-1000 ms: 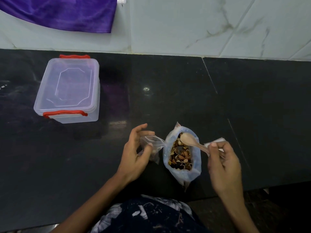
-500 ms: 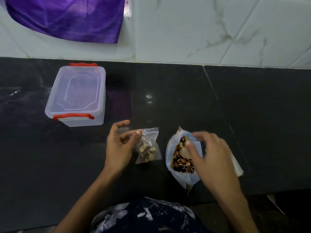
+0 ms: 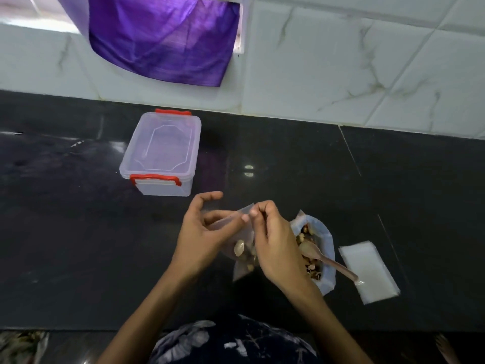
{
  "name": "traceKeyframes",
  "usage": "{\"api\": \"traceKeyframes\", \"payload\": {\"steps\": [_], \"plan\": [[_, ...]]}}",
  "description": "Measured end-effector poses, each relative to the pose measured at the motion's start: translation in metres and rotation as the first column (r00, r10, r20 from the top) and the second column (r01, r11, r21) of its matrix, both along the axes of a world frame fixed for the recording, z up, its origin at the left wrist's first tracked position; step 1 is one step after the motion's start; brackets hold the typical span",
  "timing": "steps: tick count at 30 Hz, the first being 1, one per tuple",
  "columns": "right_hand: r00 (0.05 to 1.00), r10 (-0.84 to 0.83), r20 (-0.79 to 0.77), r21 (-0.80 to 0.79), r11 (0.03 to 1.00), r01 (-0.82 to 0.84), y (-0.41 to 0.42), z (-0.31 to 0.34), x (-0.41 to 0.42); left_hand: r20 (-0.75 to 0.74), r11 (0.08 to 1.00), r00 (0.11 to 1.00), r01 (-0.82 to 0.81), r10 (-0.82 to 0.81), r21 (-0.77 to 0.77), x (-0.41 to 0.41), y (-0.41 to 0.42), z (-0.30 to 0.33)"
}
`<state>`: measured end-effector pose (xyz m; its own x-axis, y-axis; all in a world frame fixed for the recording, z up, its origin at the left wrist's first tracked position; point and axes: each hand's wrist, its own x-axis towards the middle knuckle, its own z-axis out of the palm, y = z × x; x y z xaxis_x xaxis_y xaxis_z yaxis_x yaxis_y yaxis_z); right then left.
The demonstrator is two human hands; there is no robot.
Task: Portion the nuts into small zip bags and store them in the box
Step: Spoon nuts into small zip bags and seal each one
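Small clear zip bag [image 3: 242,248], part-filled with nuts, top strip pinched by fingers of left hand [image 3: 202,232] and right hand [image 3: 273,240]: uneven sealing risks spillage onto dark surface [image 3: 288,158].

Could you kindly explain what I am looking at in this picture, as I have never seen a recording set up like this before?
There is no machine here: a person wears one wide-angle camera on the head, looking forward and down, so you see their own two arms.

Both hands hold a small zip bag with a few nuts in it. The left hand grips its top edge, and the right hand pinches that same edge with its fingers.

On the dark counter lie a larger open bag of mixed nuts with a spoon resting in it, and a stack of empty bags to the right of it. A clear box with red latches stands further back, its lid on.

A purple cloth hangs on the tiled wall.
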<state>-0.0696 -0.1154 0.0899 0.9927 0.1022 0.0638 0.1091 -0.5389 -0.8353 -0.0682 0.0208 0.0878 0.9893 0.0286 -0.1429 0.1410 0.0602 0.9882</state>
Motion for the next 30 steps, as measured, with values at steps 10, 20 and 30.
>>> {"api": "traceKeyframes", "payload": {"steps": [10, 20, 30], "plan": [[0.995, -0.008, -0.102, 0.164, 0.986, 0.025, 0.007, -0.007, -0.005, 0.085, 1.000, 0.996, -0.023, 0.025, -0.022, 0.001, 0.004, -0.004], [0.989, -0.023, -0.146, 0.336, 0.939, 0.072, 0.009, -0.010, 0.000, 0.029, 0.989, 0.996, 0.083, -0.080, -0.121, 0.010, 0.005, -0.005], [0.953, -0.104, -0.286, 0.473, 0.849, 0.235, 0.019, -0.011, 0.014, -0.053, 0.993, 0.998, -0.038, 0.032, -0.114, 0.014, 0.009, -0.017]]}}
